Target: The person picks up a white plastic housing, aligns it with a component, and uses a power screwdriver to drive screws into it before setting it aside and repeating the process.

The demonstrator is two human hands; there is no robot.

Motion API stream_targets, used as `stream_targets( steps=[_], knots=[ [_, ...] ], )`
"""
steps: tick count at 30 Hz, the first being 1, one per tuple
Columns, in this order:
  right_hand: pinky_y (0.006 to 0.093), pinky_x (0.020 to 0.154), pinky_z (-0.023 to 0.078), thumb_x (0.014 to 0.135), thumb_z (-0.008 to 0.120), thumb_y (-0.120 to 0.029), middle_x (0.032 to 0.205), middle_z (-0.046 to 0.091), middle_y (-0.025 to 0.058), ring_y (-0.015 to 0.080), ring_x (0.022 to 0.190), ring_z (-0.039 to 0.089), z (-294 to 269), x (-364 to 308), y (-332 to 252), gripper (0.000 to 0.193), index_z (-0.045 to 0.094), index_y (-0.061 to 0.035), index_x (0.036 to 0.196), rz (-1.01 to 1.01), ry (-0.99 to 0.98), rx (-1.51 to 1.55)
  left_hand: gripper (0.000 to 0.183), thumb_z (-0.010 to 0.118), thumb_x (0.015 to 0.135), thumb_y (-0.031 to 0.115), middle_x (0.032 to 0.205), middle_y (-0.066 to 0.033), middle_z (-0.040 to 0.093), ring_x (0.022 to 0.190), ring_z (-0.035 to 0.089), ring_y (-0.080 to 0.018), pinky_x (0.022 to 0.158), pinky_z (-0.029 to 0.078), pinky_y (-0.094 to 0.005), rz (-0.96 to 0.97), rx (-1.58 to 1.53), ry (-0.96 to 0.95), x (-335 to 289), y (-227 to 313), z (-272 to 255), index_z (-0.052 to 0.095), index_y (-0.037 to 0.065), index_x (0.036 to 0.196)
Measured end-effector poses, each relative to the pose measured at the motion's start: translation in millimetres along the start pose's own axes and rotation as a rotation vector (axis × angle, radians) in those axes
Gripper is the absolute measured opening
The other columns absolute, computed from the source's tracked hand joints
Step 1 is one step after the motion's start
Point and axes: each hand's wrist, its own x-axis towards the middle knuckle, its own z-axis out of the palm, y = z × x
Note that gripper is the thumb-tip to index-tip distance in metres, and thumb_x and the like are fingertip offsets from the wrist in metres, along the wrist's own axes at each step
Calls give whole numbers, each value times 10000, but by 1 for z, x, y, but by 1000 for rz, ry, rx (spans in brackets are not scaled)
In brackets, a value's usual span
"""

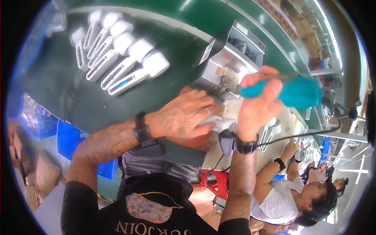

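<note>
My right hand (256,107) is wrapped round a teal electric screwdriver (299,92), blurred slightly. The screwdriver's tip points left at the metal front of a grey and black screw feeder (223,66); I cannot tell whether they touch. Below the feeder, my left hand (184,115) closes its fingers on a white device with a rounded head (225,124), over a reddish-brown patch of the table. Much of that device is hidden by my hands. Several white long-handled devices with rounded heads (127,76) lie in a row at the far left.
The green table (164,84) meets a pale work surface (211,156) at right. A black cable (291,138) runs from my right wrist area. Blue bins (70,139) stand left of the table. At lower right sits a co-worker in a white shirt (278,199), near a red stool (215,182).
</note>
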Motion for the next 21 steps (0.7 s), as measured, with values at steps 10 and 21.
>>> stream_targets(
  steps=[10, 21],
  knots=[
    [314, 627, 463, 1037, 486, -456, 764, 575, 85, 192, 688, 579, 6, -3, 9, 476, 520, 18, 1063, 83, -25, 17, 288, 701, 812, 224, 1049, -93, 591, 924, 554, -280, 813, 474, -395, 17, 9, -6, -1, 1, 1, 650, 73, 1052],
    [323, 539, 420, 947, 521, -643, 654, 498, 74, 185, 556, 490, -39, -64, -27, 676, 509, 16, 1096, 131, -15, 85, 275, 694, 833, 232, 1098, -96, 601, 945, 552, -281, 832, 475, -388, -12, -12, -60, 2, 2, -2, 676, 39, 1029]
  ],
)
